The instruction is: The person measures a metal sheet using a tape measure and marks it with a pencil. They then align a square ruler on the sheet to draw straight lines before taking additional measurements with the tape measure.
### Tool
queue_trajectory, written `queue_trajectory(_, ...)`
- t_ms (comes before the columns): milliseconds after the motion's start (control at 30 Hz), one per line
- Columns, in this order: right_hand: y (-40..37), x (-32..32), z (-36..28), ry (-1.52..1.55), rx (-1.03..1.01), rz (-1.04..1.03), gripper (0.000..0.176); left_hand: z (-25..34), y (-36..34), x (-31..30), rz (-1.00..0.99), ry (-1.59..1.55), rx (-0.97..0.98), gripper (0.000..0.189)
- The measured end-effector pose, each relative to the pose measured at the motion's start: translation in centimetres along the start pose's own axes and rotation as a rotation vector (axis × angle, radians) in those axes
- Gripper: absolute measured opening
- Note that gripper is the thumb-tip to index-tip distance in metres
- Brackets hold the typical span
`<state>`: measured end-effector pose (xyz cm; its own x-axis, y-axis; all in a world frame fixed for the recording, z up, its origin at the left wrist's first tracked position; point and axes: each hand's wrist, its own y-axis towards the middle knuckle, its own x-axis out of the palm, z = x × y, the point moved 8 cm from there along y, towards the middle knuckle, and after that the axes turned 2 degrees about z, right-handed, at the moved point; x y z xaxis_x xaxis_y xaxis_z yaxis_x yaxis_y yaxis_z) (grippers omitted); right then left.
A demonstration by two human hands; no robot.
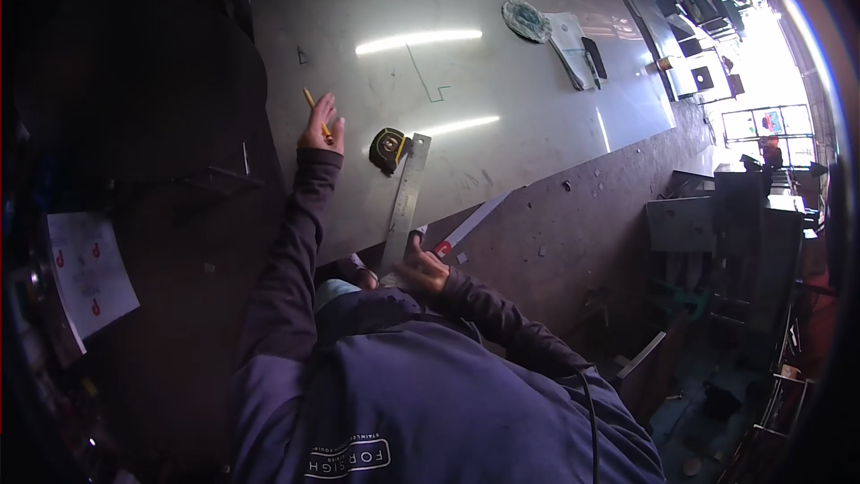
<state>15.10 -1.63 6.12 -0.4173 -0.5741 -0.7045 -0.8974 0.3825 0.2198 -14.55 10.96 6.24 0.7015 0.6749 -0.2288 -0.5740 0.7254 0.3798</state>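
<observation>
My left hand (320, 128) is over the left part of a large metal sheet, with a yellow pencil (312, 100) held across its fingers. A steel ruler (406, 193) lies over the sheet's near edge and points away from me. My right hand (425, 271) is closed at the ruler's near end, close to my body; its fingertips are partly hidden. Against the ruler's far end sits a black and yellow tape measure (388, 151). Green marker lines (435, 99) are drawn on the sheet (502, 81) farther away.
A round taped roll (526, 21), papers (566, 47) and a dark pad with a pen (594, 60) lie on the sheet's far right. Beyond the near edge is a long pale strip with a red end (442, 249). Scraps dot the floor; cabinets (743, 224) stand right.
</observation>
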Motion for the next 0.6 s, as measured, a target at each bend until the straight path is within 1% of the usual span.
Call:
queue_trajectory(67, 1.5, 0.7, -0.7, -0.001, 0.018, -0.034, 0.057, 0.9, -0.7, -3.5, 0.085, -0.165, -0.136, 0.038)
queue_trajectory(100, 2.4, 0.8, -1.5, -0.013, 0.045, -0.066, 0.059, 1.2, -1.9, -5.0, 0.077, -0.15, -0.143, 0.038)
queue_trajectory(167, 3.6, 1.4, -2.5, -0.025, 0.071, -0.07, 0.061, 0.8, -4.4, -8.8, 0.078, -0.092, -0.226, 0.031)
queue_trajectory(200, 3.8, 1.7, -2.3, 0.039, 0.102, -0.027, 0.062, 0.6, -5.9, -10.3, 0.061, -0.016, -0.179, 0.03)
queue_trajectory(233, 3.9, 1.6, -2.3, -0.035, 0.126, -0.053, 0.061, 0.5, -7.5, -11.7, 0.047, 0.06, -0.133, 0.03)
queue_trajectory(267, 4.1, 1.5, -2.3, -0.11, 0.149, -0.081, 0.06, 0.3, -9.2, -12.9, 0.029, 0.089, -0.241, 0.03)
queue_trajectory(300, 4.7, -0.1, -3.3, -0.111, 0.053, 0.002, 0.051, 0.3, -11.0, -14.1, 0.013, 0.118, -0.35, 0.031)
queue_trajectory(367, 4.2, -1.8, -3.6, -0.025, 0.017, 0.071, 0.045, 0.3, -13.9, -16.0, 0.122, 0.005, -0.459, 0.031)
queue_trajectory(400, 4.4, -3.0, -4.0, -0.051, -0.055, 0.118, 0.045, 0.2, -15.1, -17.0, 0.174, -0.021, -0.469, 0.038)
queue_trajectory(433, 4.7, -4.3, -4.5, -0.072, -0.129, 0.164, 0.044, 0.0, -16.3, -17.9, 0.198, -0.004, -0.474, 0.038)
queue_trajectory(467, 5.4, -5.5, -5.1, -0.028, -0.087, 0.13, 0.048, 0.1, -17.7, -18.6, 0.279, -0.073, -0.55, 0.042)
queue_trajectory(500, 5.8, -6.0, -5.4, -0.047, -0.121, 0.119, 0.051, -0.1, -19.2, -19.5, 0.359, -0.143, -0.622, 0.047)
queue_trajectory(533, 6.1, -5.8, -5.5, -0.056, -0.15, 0.09, 0.051, -0.7, -20.4, -20.0, 0.358, -0.172, -0.651, 0.054)
queue_trajectory(600, 6.3, -4.4, -5.2, -0.087, -0.224, 0.006, 0.054, -1.6, -22.4, -20.7, 0.394, -0.208, -0.68, 0.055)
